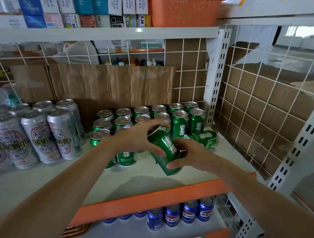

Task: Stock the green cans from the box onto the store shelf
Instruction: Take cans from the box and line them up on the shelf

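At a store shelf (38,186), both arms reaching forward. Holding one green can (167,150) in two hands, just above the white shelf board and near its front. Tilted, top end leaning up and to the left, base toward the orange shelf edge (145,200). Over the top end, the left hand (140,138), its fingers (161,126) curled round the rim and side. Around the lower part, the right hand (193,154), grasping the can with the thumb across the label. Directly behind, rows of upright green cans (145,114), packed in a block at the right end of the shelf. Just right of the held can, a fallen green can (205,138) on its side, close against the upright ones. Further left, apart from the green block, tall silver cans (30,136) in rows. At the back, brown cardboard (115,84) propped against a white wire grid (185,68). One level down, blue cans (180,213). One level up, an orange basket (185,8) beside small boxes (126,5).
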Demonstrator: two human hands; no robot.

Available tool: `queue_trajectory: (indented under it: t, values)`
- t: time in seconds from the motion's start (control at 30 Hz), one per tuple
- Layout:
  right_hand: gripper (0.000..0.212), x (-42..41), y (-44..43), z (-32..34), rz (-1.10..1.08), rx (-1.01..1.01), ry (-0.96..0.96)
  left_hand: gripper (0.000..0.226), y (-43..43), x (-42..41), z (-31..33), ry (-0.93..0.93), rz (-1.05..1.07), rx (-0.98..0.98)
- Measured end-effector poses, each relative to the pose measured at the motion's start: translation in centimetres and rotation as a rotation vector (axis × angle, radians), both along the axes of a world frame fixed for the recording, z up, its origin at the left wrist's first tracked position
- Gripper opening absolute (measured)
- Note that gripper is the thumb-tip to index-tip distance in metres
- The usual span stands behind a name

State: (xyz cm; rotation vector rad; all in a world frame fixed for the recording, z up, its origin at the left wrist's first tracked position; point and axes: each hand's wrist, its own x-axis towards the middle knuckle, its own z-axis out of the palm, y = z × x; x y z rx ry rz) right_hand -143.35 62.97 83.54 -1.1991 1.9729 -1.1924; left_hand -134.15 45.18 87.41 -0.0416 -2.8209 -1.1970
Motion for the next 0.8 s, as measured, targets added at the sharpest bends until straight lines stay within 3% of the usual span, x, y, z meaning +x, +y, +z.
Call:
queue_trajectory:
  t: [0.17,0.47,0.8]
  values:
    - [0.043,0.5,0.2,-0.8,-0.076,-0.112,-0.085,0.086,0.6,0.3,-1.2,0.109,0.081,0.222]
    - [0.036,1.9,-0.1,-1.1,-0.135,-0.326,-0.261,0.079,2.4,0.5,-2.5,0.276,0.198,0.681]
    - [0.043,2.1,-0.2,-1.3,-0.135,-0.327,-0.291,0.055,2.6,0.7,-2.8,0.358,0.176,0.728]
